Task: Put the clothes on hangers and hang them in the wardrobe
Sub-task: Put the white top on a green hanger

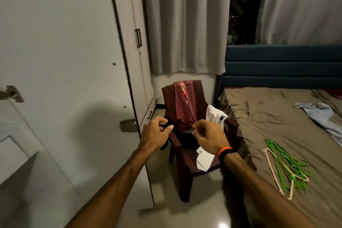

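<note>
**Black garment lifted over the chair**

One wardrobe [55, 61] fills the left, its near door cut off by the frame. One bed [268, 116] lies right, carrying a pale blue garment [322, 116] that runs off the edge and a blurred heap of hangers [288, 166]: several green and one cream, the exact number hard to tell. Between them stands one dark plastic chair [187, 170] holding three clothes: a maroon one [183, 103] over the back, a white one [215, 116] on the arm and seat, and a black garment [185, 140], partly hidden behind the hands. The left hand [157, 133] grips its bunched black cloth. The right hand [209, 137], fingers curled narrow, seems to pinch an edge, though I cannot tell for sure.
</note>
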